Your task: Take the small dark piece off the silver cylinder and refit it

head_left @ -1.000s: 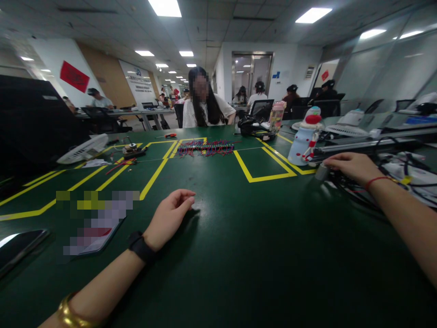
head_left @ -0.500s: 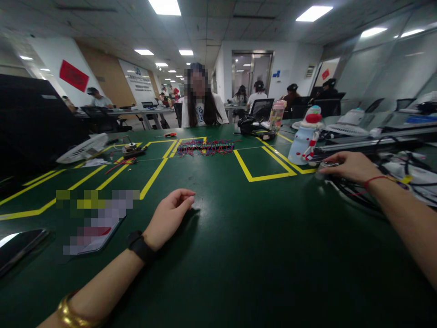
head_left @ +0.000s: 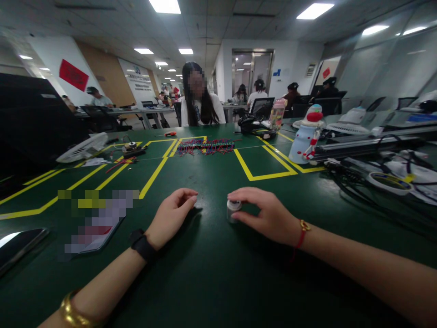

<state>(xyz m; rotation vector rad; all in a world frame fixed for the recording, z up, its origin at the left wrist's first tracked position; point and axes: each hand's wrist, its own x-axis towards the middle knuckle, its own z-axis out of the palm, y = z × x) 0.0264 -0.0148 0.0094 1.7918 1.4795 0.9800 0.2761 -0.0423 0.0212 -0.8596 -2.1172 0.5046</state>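
Note:
My right hand [head_left: 268,214] grips a small silver cylinder [head_left: 232,210] that stands on the green table [head_left: 218,273], just in front of me. My left hand [head_left: 170,216] rests on the table a little to the left of the cylinder, fingers loosely curled, holding nothing. A black band sits on my left wrist and a red string on my right wrist.
A bundle of red and blue wires [head_left: 206,146] lies between yellow tape lines. A snowman-shaped bottle [head_left: 305,135] stands at the right, beside tangled black cables [head_left: 362,182] and a tape roll [head_left: 389,181]. A phone [head_left: 17,248] and a white fan [head_left: 82,148] lie at the left. A person [head_left: 200,98] sits opposite.
My right hand has moved from the cables at the far right to the middle of the table, bringing the small silver cylinder with it. My left hand has stayed put.

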